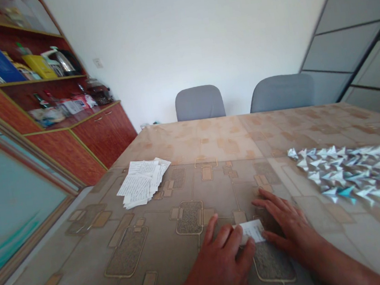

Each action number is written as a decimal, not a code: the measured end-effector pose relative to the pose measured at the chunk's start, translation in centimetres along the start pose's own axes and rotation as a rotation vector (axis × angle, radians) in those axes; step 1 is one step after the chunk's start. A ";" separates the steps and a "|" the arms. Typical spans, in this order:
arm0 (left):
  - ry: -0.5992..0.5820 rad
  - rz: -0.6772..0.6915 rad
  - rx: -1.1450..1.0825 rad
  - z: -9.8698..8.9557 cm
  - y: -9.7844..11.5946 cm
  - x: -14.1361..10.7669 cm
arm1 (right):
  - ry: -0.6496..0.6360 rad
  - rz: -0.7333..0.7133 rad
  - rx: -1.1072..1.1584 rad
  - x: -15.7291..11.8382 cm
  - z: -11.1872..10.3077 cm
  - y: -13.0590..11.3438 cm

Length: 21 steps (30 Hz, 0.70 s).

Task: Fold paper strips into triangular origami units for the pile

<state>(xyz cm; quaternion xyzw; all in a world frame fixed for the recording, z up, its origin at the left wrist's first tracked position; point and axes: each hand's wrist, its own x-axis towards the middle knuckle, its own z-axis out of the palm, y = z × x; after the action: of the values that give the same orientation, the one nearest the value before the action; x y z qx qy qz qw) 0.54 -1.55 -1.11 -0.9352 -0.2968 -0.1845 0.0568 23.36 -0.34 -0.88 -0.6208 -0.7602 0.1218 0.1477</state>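
Looks like a folding step: left hand (224, 250) pinches the paper slip (254, 230) on the table (217, 139), right hand (286, 223) loosely spread, thumb at its edge. Next probably needs a steady crease.

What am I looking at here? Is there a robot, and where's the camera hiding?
There's no robot here, just a person's bare left hand and right hand. The camera is worn on the person's head, looking forward and down, so you see roughly what they see. That's why the arms come in from the bottom.

The hands are over a patterned table. The left thumb and fingers hold a small white slip, and the right thumb is at its other end. Off to the left lies a loose pile of printed slips. On the right are rows of small pointy pieces that look folded, mostly white and silvery. Across the table stand two gray chairs.
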 end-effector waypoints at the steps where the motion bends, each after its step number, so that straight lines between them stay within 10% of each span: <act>1: 0.000 0.003 0.001 0.1 0.0 0.0 | 0.010 0.002 -0.004 -0.1 0.2 -0.3; 13: -0.029 0.009 -0.036 -0.1 -0.2 -0.1 | 0.050 -0.207 0.160 -0.1 -1.7 0.0; 21: -0.037 0.010 -0.036 -0.1 -0.3 -0.1 | -0.220 -0.576 0.112 0.3 -5.1 -2.1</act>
<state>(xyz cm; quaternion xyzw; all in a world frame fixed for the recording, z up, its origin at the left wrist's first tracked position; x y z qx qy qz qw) 0.28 -1.33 -1.07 -0.9408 -0.2899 -0.1723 0.0351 23.34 -0.40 4.62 -0.3538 -0.9084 0.1831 0.1271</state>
